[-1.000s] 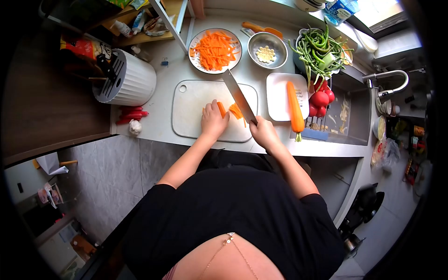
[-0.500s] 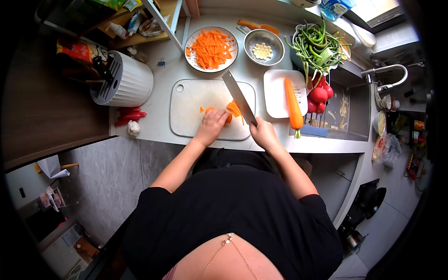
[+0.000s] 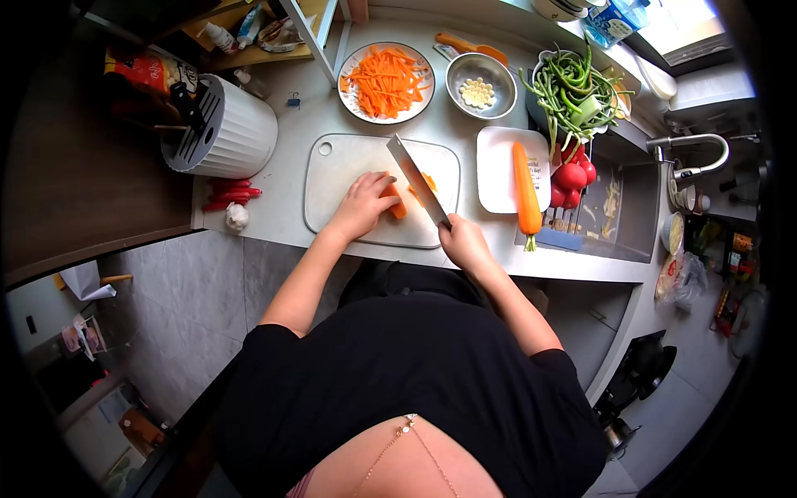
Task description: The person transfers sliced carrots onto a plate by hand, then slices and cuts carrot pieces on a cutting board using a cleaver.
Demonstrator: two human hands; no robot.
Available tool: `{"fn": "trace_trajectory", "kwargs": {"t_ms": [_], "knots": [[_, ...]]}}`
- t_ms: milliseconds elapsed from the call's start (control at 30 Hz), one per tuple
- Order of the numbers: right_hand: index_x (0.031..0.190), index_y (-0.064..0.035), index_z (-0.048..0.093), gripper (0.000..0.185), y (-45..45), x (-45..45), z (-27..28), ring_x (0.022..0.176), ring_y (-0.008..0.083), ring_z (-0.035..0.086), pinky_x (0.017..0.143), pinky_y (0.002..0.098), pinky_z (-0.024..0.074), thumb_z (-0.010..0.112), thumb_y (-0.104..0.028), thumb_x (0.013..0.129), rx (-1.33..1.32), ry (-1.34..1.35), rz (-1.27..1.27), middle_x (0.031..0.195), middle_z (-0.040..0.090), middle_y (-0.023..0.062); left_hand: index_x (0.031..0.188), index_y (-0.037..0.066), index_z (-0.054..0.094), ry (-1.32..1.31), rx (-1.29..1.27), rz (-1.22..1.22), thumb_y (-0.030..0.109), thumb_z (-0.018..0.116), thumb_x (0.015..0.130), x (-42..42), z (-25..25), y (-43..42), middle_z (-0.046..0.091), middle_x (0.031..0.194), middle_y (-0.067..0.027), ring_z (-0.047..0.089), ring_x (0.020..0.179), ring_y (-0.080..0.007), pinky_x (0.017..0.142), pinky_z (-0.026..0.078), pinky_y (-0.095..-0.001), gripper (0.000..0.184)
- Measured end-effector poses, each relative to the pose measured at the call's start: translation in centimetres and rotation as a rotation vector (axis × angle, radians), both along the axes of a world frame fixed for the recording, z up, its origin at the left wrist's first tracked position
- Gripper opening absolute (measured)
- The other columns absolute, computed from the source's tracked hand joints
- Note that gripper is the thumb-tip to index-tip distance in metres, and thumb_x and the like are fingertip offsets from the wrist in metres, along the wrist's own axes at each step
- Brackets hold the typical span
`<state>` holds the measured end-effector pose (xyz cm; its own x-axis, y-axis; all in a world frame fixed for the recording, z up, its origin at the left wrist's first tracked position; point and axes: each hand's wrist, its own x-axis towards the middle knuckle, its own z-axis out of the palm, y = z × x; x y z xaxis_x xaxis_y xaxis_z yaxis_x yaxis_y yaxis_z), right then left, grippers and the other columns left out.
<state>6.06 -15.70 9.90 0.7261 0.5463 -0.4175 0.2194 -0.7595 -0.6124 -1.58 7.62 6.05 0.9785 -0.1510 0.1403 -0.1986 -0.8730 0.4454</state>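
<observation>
On the pale cutting board (image 3: 340, 178), my left hand (image 3: 363, 206) holds a carrot piece (image 3: 396, 207) between its fingers. My right hand (image 3: 465, 243) is wrapped round the handle of a cleaver (image 3: 418, 183), whose blade slants up and left over the board, just right of the piece. Cut carrot bits (image 3: 428, 181) lie beside the blade, partly hidden by it. Above the board stands a patterned plate (image 3: 344, 98) heaped with carrot strips (image 3: 384, 82). A whole carrot (image 3: 526, 191) rests across a white tray (image 3: 494, 170) to the right.
A metal bowl (image 3: 505, 94) holds pale round slices. Green beans (image 3: 575, 91) fill a bowl behind the tomatoes (image 3: 570, 176), near the sink (image 3: 639, 216). At the left are a white knife holder (image 3: 241, 129), red chillies (image 3: 231, 192) and garlic (image 3: 237, 217).
My left hand has shifted left and up, and the carrot piece shows more beside its fingers. The cleaver has moved slightly left and now covers part of the cut bits.
</observation>
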Motion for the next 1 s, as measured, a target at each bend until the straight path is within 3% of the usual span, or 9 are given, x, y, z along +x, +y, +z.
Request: {"fn": "trace_trajectory", "kwargs": {"t_ms": [100, 300, 533, 933, 1000], "knots": [[0.082, 0.0024, 0.057, 0.023, 0.4, -0.4, 0.4, 0.069, 0.0438, 0.061, 0.068, 0.0506, 0.0484, 0.053, -0.019, 0.088, 0.0, -0.041, 0.036, 0.072, 0.062, 0.0259, 0.104, 0.01, 0.065, -0.071, -0.159, 0.168, -0.002, 0.06, 0.073, -1.3, -1.0, -1.3, 0.055, 0.118, -0.0131, 0.053, 0.111, -0.0337, 0.093, 0.045, -0.0419, 0.034], [0.083, 0.0024, 0.053, 0.022, 1.7, -1.5, 0.3, 0.066, 0.0429, 0.061, 0.064, 0.0504, 0.0484, 0.052, -0.019, 0.089, 0.005, -0.03, 0.075, 0.069, 0.061, 0.0249, 0.104, 0.005, 0.065, -0.19, -0.129, 0.196, 0.007, 0.063, 0.077, -2.4, -3.5, -2.7, 0.058, 0.115, -0.0123, 0.055, 0.109, -0.0315, 0.089, 0.05, -0.0387, 0.027], [0.087, 0.0034, 0.05, 0.02, 2.5, -2.1, 0.3, 0.066, 0.0424, 0.062, 0.064, 0.0512, 0.0489, 0.049, -0.016, 0.089, -0.114, 0.039, 0.138, 0.068, 0.061, 0.0257, 0.104, 0.005, 0.065, -0.216, -0.142, 0.198, 0.009, 0.063, 0.077, -2.2, -3.8, -2.4, 0.06, 0.112, -0.0111, 0.055, 0.108, -0.0312, 0.087, 0.051, -0.0386, 0.027], [0.087, 0.0024, 0.048, 0.015, 4.8, -2.4, -0.7, 0.066, 0.0438, 0.06, 0.061, 0.052, 0.0469, 0.051, -0.013, 0.088, -0.081, 0.027, 0.08, 0.069, 0.061, 0.0254, 0.097, 0.007, 0.067, -0.218, -0.062, 0.145, 0.012, 0.064, 0.076, -1.8, -2.7, -2.3, 0.062, 0.102, -0.0077, 0.058, 0.103, -0.0288, 0.078, 0.053, -0.0363, 0.023], [0.09, 0.0026, 0.048, 0.013, 4.4, -2.9, 0.4, 0.069, 0.0421, 0.062, 0.062, 0.051, 0.0485, 0.049, -0.009, 0.085, -0.187, 0.078, 0.077, 0.071, 0.062, 0.0241, 0.096, 0.007, 0.067, -0.21, -0.063, 0.147, 0.013, 0.065, 0.075, -1.4, -2.0, -2.4, 0.063, 0.101, -0.0073, 0.058, 0.102, -0.0284, 0.077, 0.053, -0.0359, 0.022]]}}
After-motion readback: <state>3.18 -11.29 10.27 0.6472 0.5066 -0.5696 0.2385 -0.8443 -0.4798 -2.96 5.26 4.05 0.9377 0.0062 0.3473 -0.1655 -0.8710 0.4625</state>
